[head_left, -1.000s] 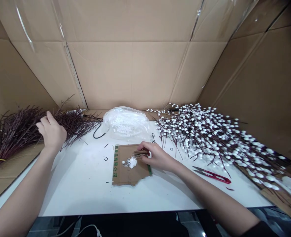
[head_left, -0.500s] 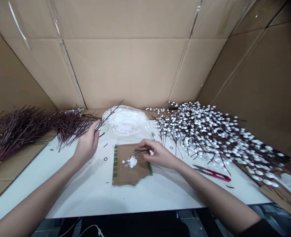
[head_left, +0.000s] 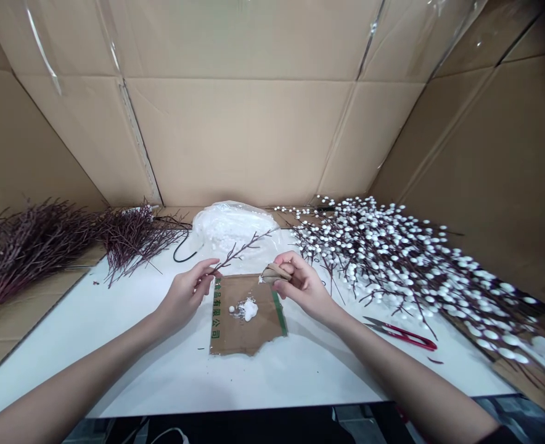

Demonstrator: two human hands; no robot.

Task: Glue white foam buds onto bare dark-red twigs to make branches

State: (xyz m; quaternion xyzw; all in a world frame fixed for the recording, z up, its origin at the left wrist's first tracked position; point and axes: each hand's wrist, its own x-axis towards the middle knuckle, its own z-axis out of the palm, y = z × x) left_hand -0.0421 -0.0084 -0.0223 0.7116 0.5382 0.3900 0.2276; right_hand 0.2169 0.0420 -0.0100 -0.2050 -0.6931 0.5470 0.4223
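Note:
Between the fingertips of my left hand (head_left: 185, 295) is the lower end of a dark brown twig (head_left: 239, 251), its bare branches slanting up to the right. My right hand (head_left: 304, 287) pinches a small folded piece of cardboard (head_left: 275, 272) with a bit of white at its tip. Below both hands lies a flat cardboard sheet (head_left: 240, 339) with green printing. On it sit a blob of white paste (head_left: 249, 309) and a small white ball (head_left: 231, 309).
Behind the sheet rests a clear plastic bag (head_left: 233, 225) of white pieces. Bare twigs (head_left: 131, 237) and a tied bundle (head_left: 32, 253) lie left. Branches with white buds (head_left: 383, 253) fill the right, near red-handled snips (head_left: 404, 336). Cardboard walls (head_left: 240, 142) enclose the white table (head_left: 161, 382).
My left hand has brought the twig down and right, over the sheet. My right hand has lifted the folded cardboard slightly away from the paste, toward the twig.

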